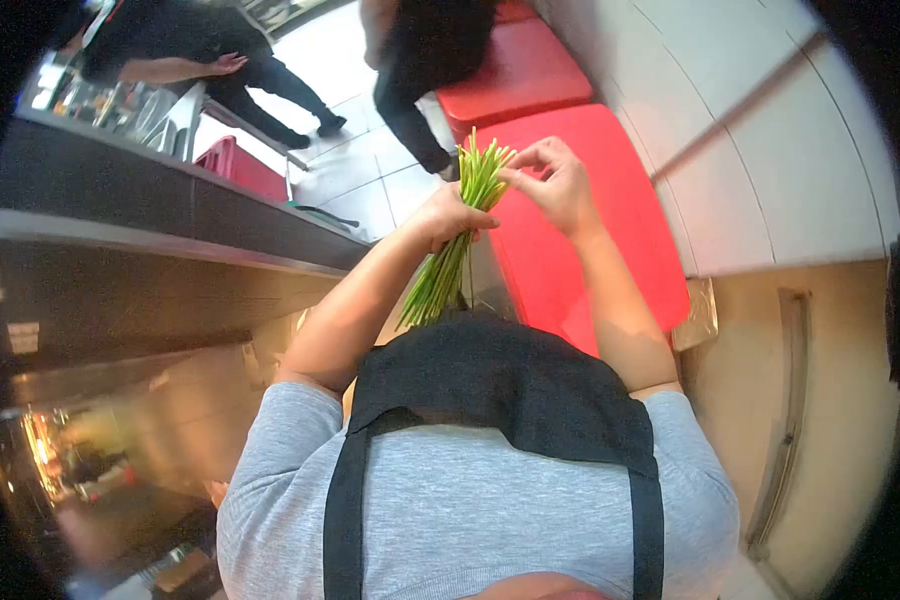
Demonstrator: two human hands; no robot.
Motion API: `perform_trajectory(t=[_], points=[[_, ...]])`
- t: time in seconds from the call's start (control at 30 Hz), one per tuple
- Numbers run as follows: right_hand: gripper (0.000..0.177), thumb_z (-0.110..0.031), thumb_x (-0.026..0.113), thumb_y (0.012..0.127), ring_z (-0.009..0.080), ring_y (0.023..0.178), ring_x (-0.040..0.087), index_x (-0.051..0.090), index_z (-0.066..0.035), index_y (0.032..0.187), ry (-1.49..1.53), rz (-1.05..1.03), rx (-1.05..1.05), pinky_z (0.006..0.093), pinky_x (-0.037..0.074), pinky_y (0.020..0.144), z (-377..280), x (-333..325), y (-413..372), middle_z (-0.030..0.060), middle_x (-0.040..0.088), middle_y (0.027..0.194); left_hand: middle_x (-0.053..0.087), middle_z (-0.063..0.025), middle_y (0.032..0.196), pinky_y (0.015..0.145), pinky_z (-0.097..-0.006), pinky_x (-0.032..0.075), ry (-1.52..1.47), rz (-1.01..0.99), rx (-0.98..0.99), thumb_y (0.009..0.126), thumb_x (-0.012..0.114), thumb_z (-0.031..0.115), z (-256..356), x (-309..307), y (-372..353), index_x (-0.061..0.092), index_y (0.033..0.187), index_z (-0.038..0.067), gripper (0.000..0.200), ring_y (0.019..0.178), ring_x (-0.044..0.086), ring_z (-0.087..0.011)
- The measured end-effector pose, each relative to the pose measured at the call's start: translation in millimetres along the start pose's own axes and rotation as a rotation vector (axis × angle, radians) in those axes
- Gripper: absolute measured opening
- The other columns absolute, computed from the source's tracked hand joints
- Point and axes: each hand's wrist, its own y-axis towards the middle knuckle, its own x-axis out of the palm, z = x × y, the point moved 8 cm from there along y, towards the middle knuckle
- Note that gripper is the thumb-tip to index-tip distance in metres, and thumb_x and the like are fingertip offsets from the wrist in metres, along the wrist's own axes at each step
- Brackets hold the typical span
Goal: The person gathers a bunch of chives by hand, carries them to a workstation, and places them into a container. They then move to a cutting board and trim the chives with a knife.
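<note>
A bundle of long green stalks (440,280) is gripped around its middle by my left hand (452,215), over the near edge of the red surface. The stalks' paler ends point up and away, and the other ends hang toward my black apron (500,380). At the pale ends, on the right side, is my right hand (555,185), with thumb and index finger pinched together against the outermost stalks. Whether a single stalk is between those fingertips is too small to tell.
Red lids (600,220) lie beneath and beyond my hands, beside a white tiled wall (710,130). Two people in dark clothes stand ahead on the tiled floor (355,190). A counter (170,195) runs along the left, with a red bin (240,168) behind it.
</note>
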Motion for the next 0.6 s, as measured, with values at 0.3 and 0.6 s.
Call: perform_trajectory(t=[0.3,0.6], points=[[0.021,-0.014,0.08,0.067,0.0138,0.083,0.052,0.067,-0.003,0.08,0.153,-0.228,-0.166,0.0249,0.045,0.065,-25,182,103,0.0041,0.045,0.098,0.059,-0.0046,0.083,0.053,-0.0262,0.048,-0.046,0.353,0.126,0.066,0.076,0.006,12,-166,-31,0.058,0.1,0.0,0.039,0.063,0.057,-0.0127],[0.014,-0.016,0.068,0.077,0.0195,0.103,0.048,0.068,-0.004,0.084,0.396,-0.442,-0.102,0.0294,0.041,0.086,-16,282,181,0.0077,0.048,0.107,0.057,-0.0038,0.078,0.052,-0.0257,0.048,-0.228,0.469,0.116,0.067,0.076,0.006,10,-262,-18,0.057,0.092,0.0,0.032,0.061,0.056,-0.0118]])
